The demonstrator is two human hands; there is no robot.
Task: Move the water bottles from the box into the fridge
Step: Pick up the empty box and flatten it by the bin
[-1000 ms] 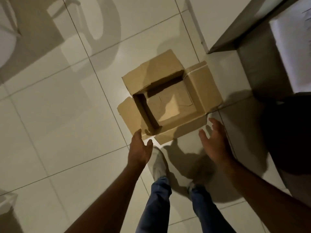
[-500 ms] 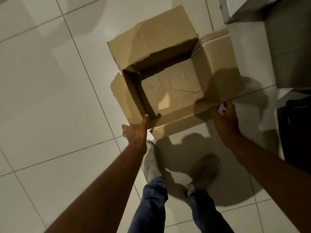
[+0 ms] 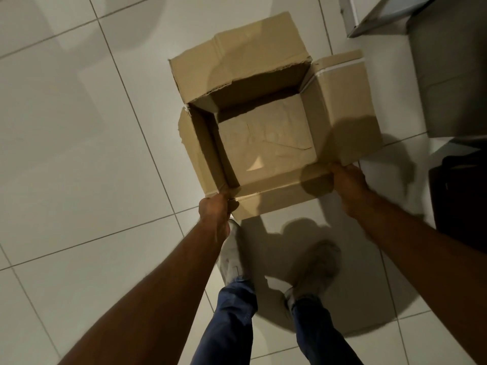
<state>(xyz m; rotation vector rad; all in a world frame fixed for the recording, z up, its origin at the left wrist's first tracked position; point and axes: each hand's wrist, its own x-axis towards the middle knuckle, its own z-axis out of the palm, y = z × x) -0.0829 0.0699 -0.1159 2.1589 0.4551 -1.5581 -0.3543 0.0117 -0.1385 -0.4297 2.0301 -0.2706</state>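
Observation:
A brown cardboard box (image 3: 342,114) with its four flaps folded out stands open in front of me over the tiled floor. Its inside is bare cardboard; no bottle shows in it. My left hand (image 3: 214,209) grips the box's near left corner. My right hand (image 3: 348,180) grips the near right corner, fingers curled under the flap's edge. No water bottle is in view. A grey cabinet-like unit (image 3: 453,75), perhaps the fridge, stands at the top right.
White floor tiles (image 3: 79,127) spread to the left and behind the box. My two feet in light shoes (image 3: 232,256) stand just below the box. A dark object (image 3: 463,198) sits on the floor at the right edge.
My hands went from hovering open above the box to gripping its two near corners. The box now looks larger and closer in view.

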